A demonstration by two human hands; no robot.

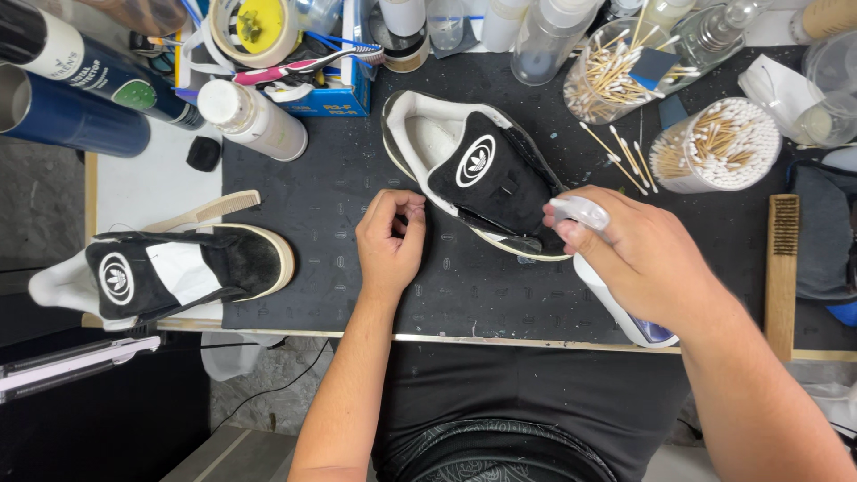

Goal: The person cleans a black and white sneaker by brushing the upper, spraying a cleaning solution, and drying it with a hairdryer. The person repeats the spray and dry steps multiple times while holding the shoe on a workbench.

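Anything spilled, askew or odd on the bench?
Yes: loose swabs lie scattered on the mat beside the swab jars. The second shoe sits half off the mat at the bench's left edge. The right hand aims a spray bottle at the shoe; the left hand rests beside it.

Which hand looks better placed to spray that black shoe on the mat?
Probably the right hand: it holds the spray bottle, nozzle at the black shoe. The left hand rests empty on the mat.
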